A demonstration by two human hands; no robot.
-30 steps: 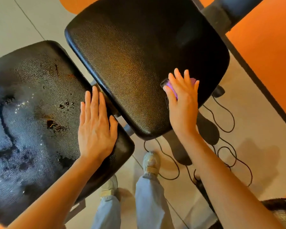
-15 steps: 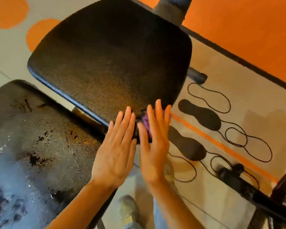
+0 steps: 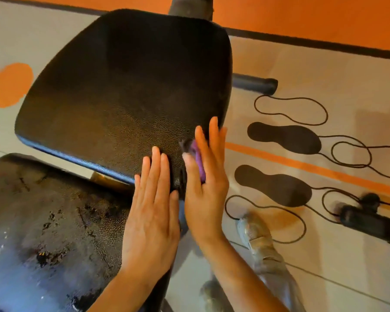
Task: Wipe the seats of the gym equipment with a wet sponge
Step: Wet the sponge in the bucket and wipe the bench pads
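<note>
Two black padded seats are seen from above. The upper seat (image 3: 126, 86) is tilted across the frame; the lower seat (image 3: 43, 221) lies at bottom left, its near edge tucked under the upper one. A purple sponge (image 3: 197, 159) is pressed flat against the upper seat's near right corner by the right hand (image 3: 206, 188), fingers straight and laid over it, not curled round it; only a strip of the sponge shows between thumb and fingers. The left hand (image 3: 152, 210) is laid flat, fingers straight, holding nothing, its palm over the lower seat's edge and its fingertips on the upper seat's near corner, just beside the right hand. The lower seat is streaked with wet sheen and beaded water, with cracked, worn patches, so it is judged already wiped. The upper seat looks mostly dull and dry, with a small wet glint only near the sponge; wiping there is judged barely begun, the greater part of the pad left to cover. Whether other seats remain cannot be told. Painted footprints (image 3: 284, 137) and orange floor markings are noted to the right.
</note>
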